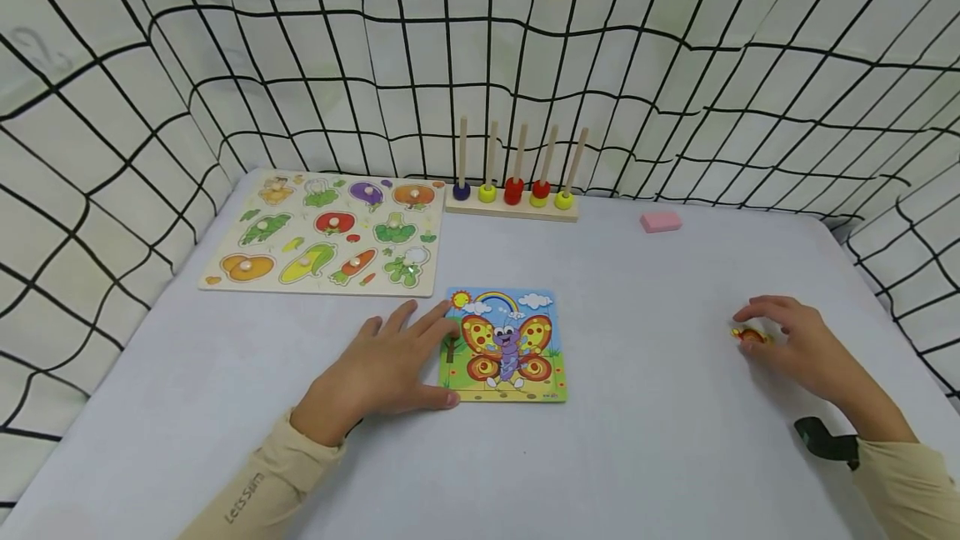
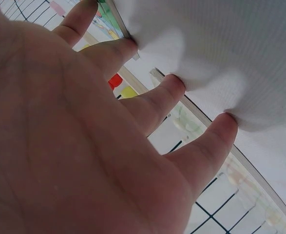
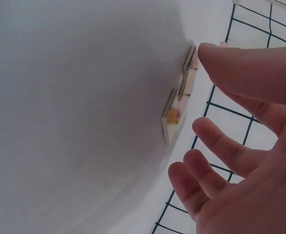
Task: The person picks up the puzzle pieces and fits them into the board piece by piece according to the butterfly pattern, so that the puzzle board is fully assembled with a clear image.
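A square butterfly picture board (image 1: 506,348), like a small jigsaw, lies flat on the white table. My left hand (image 1: 390,361) rests at its left side, fingers spread, with fingertips and thumb right at the edge. In the left wrist view, the spread fingers (image 2: 152,105) touch the tabletop. To the right, my right hand (image 1: 798,348) hovers around a small flat wooden piece (image 1: 752,335), coloured red, orange and yellow. From the right wrist view, that piece (image 3: 174,114) lies on the table with a notched outline, just beyond the thumb tip; the fingers are relaxed and apart.
A vegetable knob puzzle (image 1: 330,232) lies at the back left. Next to it stands a wooden peg rack (image 1: 512,205) with coloured beads. A pink block (image 1: 661,222) sits at the back right. Black wire mesh (image 1: 420,48) encloses the table's back and sides.
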Demonstrator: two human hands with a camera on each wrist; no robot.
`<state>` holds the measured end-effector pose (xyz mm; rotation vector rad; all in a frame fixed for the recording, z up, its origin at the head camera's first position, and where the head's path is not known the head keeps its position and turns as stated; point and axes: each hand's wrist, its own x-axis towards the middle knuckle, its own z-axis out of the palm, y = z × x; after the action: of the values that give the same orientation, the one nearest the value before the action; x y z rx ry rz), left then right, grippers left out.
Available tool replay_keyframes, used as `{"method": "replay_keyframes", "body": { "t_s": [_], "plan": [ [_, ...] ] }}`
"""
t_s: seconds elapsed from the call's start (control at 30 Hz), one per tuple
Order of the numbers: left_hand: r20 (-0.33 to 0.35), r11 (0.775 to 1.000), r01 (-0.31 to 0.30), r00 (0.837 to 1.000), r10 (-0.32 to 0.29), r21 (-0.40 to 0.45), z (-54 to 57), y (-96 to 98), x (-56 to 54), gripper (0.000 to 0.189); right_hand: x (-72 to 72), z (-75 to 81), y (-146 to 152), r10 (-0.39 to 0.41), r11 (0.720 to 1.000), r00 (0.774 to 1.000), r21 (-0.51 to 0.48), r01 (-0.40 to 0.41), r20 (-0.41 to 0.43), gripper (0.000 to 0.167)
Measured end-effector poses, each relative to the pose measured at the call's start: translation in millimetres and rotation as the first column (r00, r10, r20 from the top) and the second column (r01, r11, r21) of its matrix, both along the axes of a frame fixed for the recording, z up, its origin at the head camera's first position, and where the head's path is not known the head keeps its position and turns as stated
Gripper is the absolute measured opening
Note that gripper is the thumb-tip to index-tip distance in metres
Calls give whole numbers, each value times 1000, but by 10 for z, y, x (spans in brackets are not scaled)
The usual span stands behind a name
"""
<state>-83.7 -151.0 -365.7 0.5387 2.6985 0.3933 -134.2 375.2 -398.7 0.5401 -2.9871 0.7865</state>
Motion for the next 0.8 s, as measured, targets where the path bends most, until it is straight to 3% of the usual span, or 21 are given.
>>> {"method": "replay_keyframes", "body": {
  "t_s": [0.43, 0.67, 0.8],
  "plan": [
    [1, 1000, 0, 1000, 0, -5, 2, 1, 0, 85, -28, -38, 12, 18, 1000, 1000, 17, -18, -11, 23],
    [4, 1000, 1, 1000, -1, -5, -10, -2, 0, 85, -1, -7, -20, -41, 997, 998, 63, 38, 43, 23],
    [5, 1000, -1, 1000, 1, -6, -13, -3, 2, 86, 21, 10, -42, -63, 992, 998, 110, 60, 29, 24]
  ]
}}
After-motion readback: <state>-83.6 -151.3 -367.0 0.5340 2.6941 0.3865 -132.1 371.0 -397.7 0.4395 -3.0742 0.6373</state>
